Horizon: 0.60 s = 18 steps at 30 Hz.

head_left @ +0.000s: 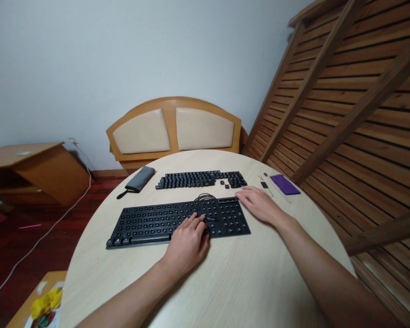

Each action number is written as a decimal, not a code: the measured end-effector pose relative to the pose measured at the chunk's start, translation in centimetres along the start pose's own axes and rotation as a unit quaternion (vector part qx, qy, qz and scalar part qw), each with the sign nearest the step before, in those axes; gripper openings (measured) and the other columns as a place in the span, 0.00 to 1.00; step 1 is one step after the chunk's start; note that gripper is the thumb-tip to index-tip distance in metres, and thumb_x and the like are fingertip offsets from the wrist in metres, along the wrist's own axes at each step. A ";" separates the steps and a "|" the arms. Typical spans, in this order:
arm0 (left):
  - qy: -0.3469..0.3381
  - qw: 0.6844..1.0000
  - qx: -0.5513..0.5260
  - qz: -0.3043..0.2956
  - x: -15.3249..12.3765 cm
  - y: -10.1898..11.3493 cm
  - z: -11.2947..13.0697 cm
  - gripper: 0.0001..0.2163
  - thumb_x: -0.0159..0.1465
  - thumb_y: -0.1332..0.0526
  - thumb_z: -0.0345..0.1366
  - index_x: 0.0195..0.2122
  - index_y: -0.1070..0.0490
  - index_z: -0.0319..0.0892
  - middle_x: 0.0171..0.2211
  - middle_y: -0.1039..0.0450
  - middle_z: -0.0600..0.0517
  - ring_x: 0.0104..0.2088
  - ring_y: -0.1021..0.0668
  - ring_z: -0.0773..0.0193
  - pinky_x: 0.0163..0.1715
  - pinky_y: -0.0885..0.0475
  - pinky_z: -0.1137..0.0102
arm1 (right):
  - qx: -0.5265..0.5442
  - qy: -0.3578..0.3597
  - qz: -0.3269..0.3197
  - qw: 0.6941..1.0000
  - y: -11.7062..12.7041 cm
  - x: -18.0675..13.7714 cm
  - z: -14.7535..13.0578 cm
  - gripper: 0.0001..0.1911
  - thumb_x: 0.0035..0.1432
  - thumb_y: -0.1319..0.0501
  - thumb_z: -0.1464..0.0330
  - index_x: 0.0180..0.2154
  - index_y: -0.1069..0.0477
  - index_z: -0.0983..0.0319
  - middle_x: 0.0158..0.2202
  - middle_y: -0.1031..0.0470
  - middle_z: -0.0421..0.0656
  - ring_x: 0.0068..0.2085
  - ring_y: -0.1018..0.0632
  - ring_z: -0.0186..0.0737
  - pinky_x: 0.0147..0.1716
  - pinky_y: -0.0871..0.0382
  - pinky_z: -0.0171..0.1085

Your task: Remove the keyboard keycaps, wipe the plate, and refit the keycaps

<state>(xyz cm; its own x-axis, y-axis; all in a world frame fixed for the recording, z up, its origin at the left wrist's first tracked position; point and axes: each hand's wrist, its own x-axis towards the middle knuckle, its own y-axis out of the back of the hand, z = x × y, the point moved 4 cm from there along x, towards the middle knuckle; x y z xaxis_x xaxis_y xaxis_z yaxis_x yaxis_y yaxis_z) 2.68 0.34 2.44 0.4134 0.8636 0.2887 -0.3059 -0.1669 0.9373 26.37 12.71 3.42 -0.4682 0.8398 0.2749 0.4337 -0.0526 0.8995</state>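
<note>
A black keyboard (146, 224) with most of its keycaps off lies on the round table. A few caps and a long bar key remain along its front left edge. My left hand (187, 237) rests on the keyboard right of its middle, fingers apart and slightly bent; its thumb side is partly hidden. My right hand (258, 204) lies beside the keyboard's upper right corner, fingers stretched out, nearest the loose black keycaps (187, 179) set out in rows behind the keyboard. Two single keycaps (227, 186) sit apart from those rows. A coiled cable (205, 197) shows behind the keyboard.
A grey pouch (141, 178) lies at the table's left; a purple cloth (284, 184) and thin wire tools (264, 184) lie at the right. Behind stands a headboard (205, 128). Wooden slats (345, 118) lean along the right side. A cabinet (37, 168) stands left.
</note>
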 end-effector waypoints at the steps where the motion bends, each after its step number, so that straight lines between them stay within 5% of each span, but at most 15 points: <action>1: 0.001 1.000 0.001 0.000 0.0 0.0 0.0 0.07 0.65 0.42 0.30 0.43 0.27 0.38 0.58 0.27 0.41 0.60 0.27 0.44 0.58 0.28 0.49 | 0.001 0.000 -0.004 1.000 0.2 -0.2 0.3 0.22 0.71 0.51 0.61 0.43 0.19 0.58 0.49 0.19 0.46 0.54 0.23 0.52 0.54 0.31 0.51; 8: 0.000 1.000 -0.001 0.014 -0.1 0.0 -0.1 0.07 0.65 0.41 0.31 0.43 0.27 0.40 0.57 0.26 0.42 0.59 0.26 0.46 0.56 0.26 0.48 | 0.018 -0.008 -0.020 1.000 0.1 -0.9 2.3 0.17 0.58 0.42 0.73 0.47 0.21 0.58 0.49 0.19 0.45 0.50 0.20 0.49 0.52 0.29 0.46; 18: -0.002 1.000 0.005 0.008 -0.2 -0.1 -0.2 0.07 0.65 0.41 0.31 0.44 0.27 0.40 0.58 0.27 0.43 0.60 0.27 0.46 0.57 0.26 0.49 | -0.040 -0.048 -0.017 0.998 0.7 -1.1 1.8 0.12 0.63 0.41 0.68 0.45 0.21 0.59 0.47 0.19 0.46 0.48 0.20 0.53 0.48 0.28 0.48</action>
<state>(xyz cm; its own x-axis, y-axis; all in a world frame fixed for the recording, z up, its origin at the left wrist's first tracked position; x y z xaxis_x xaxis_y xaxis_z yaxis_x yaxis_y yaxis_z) 2.47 0.27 2.22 0.4113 0.8591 0.3044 -0.3047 -0.1852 0.9343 28.52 12.73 3.17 -0.4048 0.8891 0.2137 0.3534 -0.0635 0.9333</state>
